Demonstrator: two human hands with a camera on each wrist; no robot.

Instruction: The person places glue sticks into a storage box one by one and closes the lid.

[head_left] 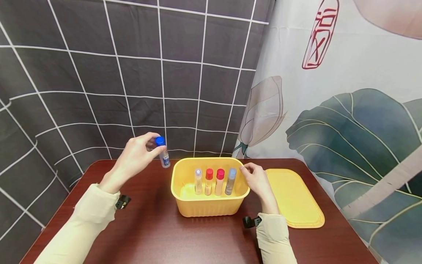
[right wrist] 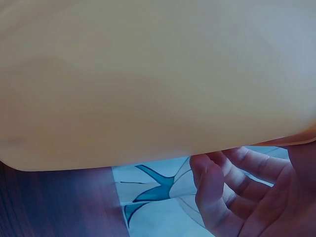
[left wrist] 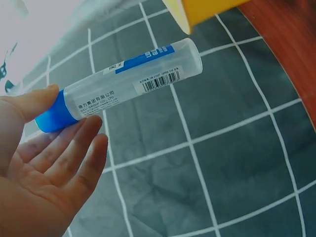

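Between thumb and fingers, my left hand (head_left: 136, 152) pinches the blue cap of a clear glue tube (head_left: 165, 160). The tube hangs cap up, left of a yellow plastic box (head_left: 207, 208) and apart from it. Its printed label and barcode show in the left wrist view. At the box's right end, my right hand (head_left: 258, 179) holds the rim with bent fingers. Inside the box stand a white-capped tube (head_left: 198, 183), two red-capped tubes (head_left: 208, 183) and a grey-blue-capped tube (head_left: 230, 182), all upright in a row.
A yellow lid (head_left: 296, 198) lies flat on the dark red-brown table (head_left: 148, 227), right of the box and beside my right forearm. Behind the table hang a dark gridded cloth (head_left: 138, 77) and a white cloth with printed leaves (head_left: 356, 128).
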